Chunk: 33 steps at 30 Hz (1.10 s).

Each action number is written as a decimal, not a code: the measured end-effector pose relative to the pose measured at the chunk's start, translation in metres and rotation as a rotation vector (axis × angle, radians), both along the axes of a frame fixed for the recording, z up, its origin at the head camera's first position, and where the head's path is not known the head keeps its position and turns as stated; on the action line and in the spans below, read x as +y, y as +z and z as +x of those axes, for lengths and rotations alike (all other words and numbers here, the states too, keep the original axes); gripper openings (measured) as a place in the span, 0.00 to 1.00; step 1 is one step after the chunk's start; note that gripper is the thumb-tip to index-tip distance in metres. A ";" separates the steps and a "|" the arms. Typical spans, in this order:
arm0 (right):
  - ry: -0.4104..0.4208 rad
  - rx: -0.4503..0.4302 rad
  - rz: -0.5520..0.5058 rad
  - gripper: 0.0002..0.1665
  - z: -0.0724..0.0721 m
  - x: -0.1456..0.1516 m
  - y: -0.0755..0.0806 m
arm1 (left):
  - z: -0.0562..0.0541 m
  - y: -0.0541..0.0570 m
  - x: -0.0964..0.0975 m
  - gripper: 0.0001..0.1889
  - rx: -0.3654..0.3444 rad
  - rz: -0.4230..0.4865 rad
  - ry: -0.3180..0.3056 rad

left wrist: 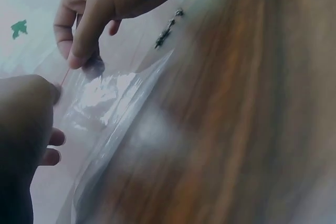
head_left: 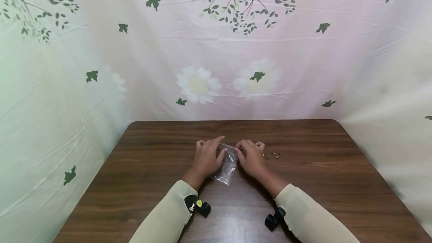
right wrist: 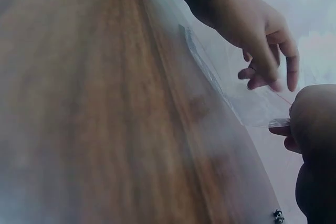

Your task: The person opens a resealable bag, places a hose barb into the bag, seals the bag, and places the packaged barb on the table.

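A clear zip bag with a thin red line along its mouth lies in front of me, between the two hands. The right hand pinches the bag at the right end of its mouth with thumb and index finger; in the left wrist view, the plastic bunches under that thumb. At the bag's left side is the left hand, its index finger stretched out and its thumb over the plastic. From the right wrist view, a gap shows between the left thumb and index finger.
Several small metal pieces lie on the brown wooden table, just right of the right hand. A printed cloth with leaves and flowers hangs behind the table and along its sides. Both sleeves carry black wrist cameras.
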State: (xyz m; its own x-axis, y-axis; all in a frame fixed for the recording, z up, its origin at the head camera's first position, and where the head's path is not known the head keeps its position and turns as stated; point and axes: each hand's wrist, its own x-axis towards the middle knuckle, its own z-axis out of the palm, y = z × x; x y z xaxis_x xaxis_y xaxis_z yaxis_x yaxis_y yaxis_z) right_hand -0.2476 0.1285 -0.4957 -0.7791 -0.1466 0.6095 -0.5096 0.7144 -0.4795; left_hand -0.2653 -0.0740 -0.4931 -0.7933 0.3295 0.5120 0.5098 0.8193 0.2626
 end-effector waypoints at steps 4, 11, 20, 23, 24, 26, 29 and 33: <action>0.030 0.037 -0.011 0.08 0.005 0.000 -0.001 | 0.004 0.000 0.003 0.22 0.039 0.071 -0.008; 0.150 0.101 -0.023 0.11 0.014 0.002 -0.003 | 0.006 0.001 0.009 0.19 0.018 0.295 -0.005; 0.270 0.003 -0.012 0.09 0.018 0.005 -0.001 | 0.011 0.003 0.016 0.18 0.007 0.375 -0.051; 0.267 -0.021 -0.026 0.07 0.019 0.006 0.000 | 0.011 0.003 0.018 0.17 -0.009 0.406 -0.051; 0.257 -0.021 -0.032 0.06 0.019 0.006 0.000 | 0.011 0.002 0.019 0.17 -0.015 0.416 -0.050; 0.237 -0.011 -0.041 0.05 0.018 0.006 0.000 | 0.011 0.002 0.020 0.17 -0.032 0.433 -0.047; 0.209 -0.012 -0.050 0.05 0.018 0.006 -0.001 | 0.010 0.000 0.021 0.16 -0.050 0.451 -0.050; 0.174 -0.089 -0.037 0.06 0.018 0.006 -0.001 | 0.010 -0.001 0.022 0.14 -0.150 0.551 -0.085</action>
State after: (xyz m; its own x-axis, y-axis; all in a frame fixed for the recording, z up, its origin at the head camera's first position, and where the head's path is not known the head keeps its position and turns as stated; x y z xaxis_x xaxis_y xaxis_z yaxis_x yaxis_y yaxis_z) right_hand -0.2299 0.1343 -0.4962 -0.7952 -0.2628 0.5465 -0.5781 0.6004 -0.5525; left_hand -0.2554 -0.0521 -0.4939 -0.8529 0.1115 0.5101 0.4920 0.4987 0.7136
